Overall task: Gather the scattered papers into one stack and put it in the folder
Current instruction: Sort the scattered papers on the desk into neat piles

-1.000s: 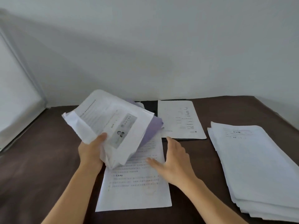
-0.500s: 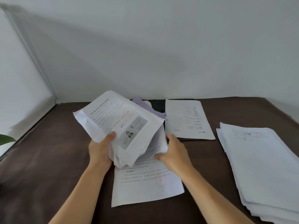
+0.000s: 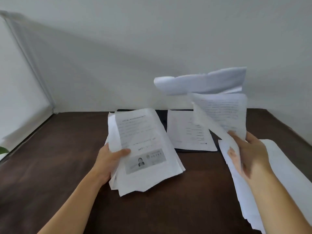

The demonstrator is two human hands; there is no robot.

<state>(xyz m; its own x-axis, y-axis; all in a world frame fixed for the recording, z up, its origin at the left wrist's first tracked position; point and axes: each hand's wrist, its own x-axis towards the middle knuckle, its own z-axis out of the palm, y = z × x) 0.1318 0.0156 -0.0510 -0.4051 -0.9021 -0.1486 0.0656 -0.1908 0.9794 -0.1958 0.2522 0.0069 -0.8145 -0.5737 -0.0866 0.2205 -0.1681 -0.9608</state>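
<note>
On the dark brown table [image 3: 50, 166] against white walls [image 3: 118, 48], both hands' fingers [image 3: 125, 152] grip papers [image 3: 145, 149].

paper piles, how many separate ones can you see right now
4: a bundle gripped by the left hand, lifted sheets in the right hand, a single sheet on the dark folder, a stack at right.

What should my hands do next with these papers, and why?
Probably lay the sheets lifted by the right hand onto the bundle held by the left hand. Both hands hold separate papers, one sheet lies on the dark folder, and a pile waits at right.
</note>
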